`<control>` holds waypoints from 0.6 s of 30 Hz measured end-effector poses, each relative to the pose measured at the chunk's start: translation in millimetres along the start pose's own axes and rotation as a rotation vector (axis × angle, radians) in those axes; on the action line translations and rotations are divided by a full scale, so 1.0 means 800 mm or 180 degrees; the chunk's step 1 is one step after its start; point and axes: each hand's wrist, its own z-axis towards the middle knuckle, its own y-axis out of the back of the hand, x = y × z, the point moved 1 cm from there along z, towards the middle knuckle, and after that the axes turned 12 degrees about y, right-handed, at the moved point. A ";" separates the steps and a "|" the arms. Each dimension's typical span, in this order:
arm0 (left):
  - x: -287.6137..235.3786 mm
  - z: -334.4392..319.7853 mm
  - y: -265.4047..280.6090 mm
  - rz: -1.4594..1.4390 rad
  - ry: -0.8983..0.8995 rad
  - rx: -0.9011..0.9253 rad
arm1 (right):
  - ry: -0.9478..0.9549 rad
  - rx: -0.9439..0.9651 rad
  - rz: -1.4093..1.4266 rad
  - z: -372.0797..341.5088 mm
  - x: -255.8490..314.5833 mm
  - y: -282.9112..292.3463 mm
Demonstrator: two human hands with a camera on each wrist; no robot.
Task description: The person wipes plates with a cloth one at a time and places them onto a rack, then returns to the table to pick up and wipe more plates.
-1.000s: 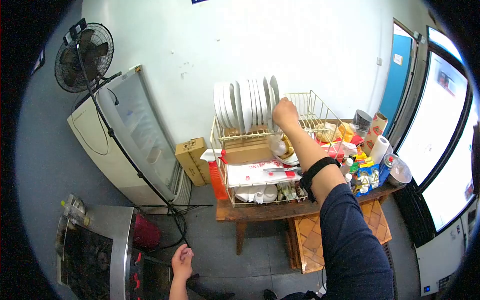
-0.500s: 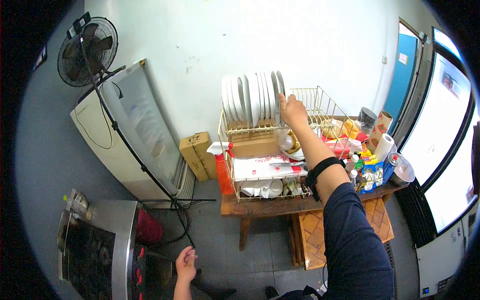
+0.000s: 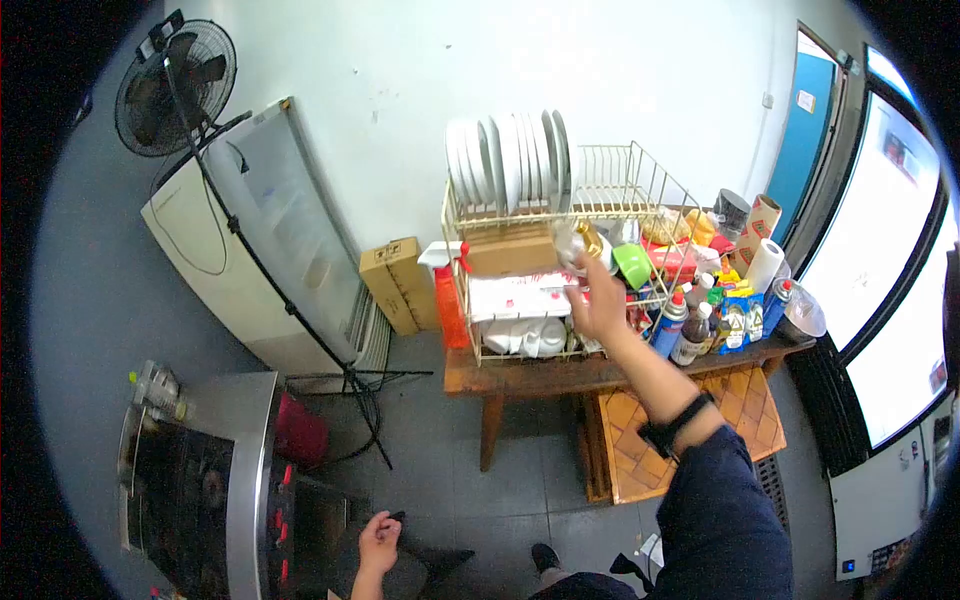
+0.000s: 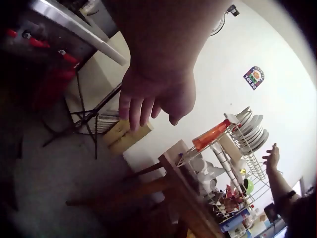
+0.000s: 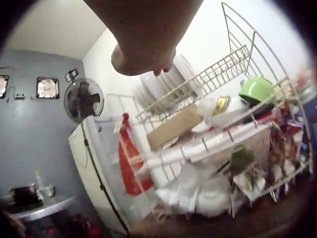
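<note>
White plates point(image 3: 510, 165) stand on edge in a row on the top tier of a wire rack point(image 3: 610, 210). The right hand point(image 3: 600, 305) is in front of the rack's middle tier, fingers loosely extended, holding nothing visible. Close by it are a clear bag point(image 3: 570, 243) and a green bowl point(image 3: 632, 266). In the right wrist view the plates point(image 5: 171, 82) appear beyond the right hand point(image 5: 143, 62). The left hand point(image 3: 379, 543) hangs low over the floor, away from the rack; the left wrist view shows this hand point(image 4: 157, 94) with loose fingers and nothing in them.
A red spray bottle point(image 3: 450, 300) stands at the rack's left. Bottles point(image 3: 690, 335), packets and a paper roll point(image 3: 765, 265) crowd the wooden table point(image 3: 520, 375) on the right. A cardboard box point(image 3: 402, 288), fridge point(image 3: 260, 230), fan stand and stove point(image 3: 250, 480) are to the left.
The right hand has come away from the plates at the top tier, down toward the front of the middle tier. The plates still stand in their row. The head view has tilted downward.
</note>
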 end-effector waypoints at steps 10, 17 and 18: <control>0.232 -0.098 0.048 0.2204 0.0737 0.0835 | -0.2885 0.3525 0.0031 -0.583 0.326 0.228; 0.347 -0.147 0.051 0.2367 0.0318 0.1705 | -0.5526 0.3212 -0.1337 -0.751 0.608 0.479; 0.339 -0.166 0.049 0.2496 0.0222 0.1808 | -0.5645 0.2934 -0.1498 -0.762 0.645 0.501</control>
